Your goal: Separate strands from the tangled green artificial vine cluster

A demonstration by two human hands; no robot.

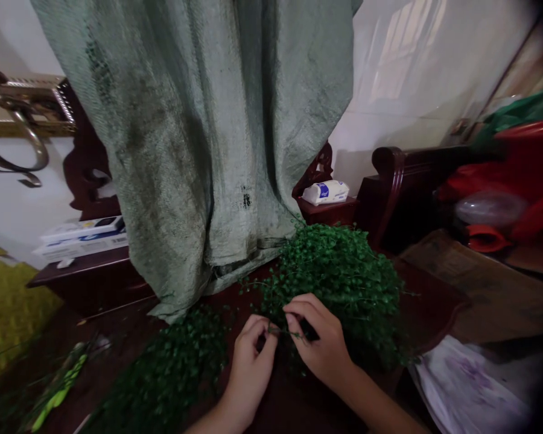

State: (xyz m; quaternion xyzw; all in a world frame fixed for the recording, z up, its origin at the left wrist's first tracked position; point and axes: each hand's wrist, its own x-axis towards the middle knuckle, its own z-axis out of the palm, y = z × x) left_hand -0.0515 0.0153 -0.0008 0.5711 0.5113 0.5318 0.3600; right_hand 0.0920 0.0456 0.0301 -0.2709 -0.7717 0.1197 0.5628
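While two hands (251, 355) (323, 343) share one sprig (276, 330), two leafy heaps (339, 265) (167, 367) rest.

Dark reddish wood, this desk (434, 307), its rim curving near three o'clock. A bushy heap of small-leaved green sprigs (339, 265) sits at one o'clock; a dimmer green heap (172, 367) spreads at nine. A woven sack (235, 217) reaches down around eleven, its contact unclear.

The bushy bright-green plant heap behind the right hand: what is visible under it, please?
Around the heap, a dark red wooden surface shows, apparently supporting it. Leaves and stems hide whatever lies directly beneath.
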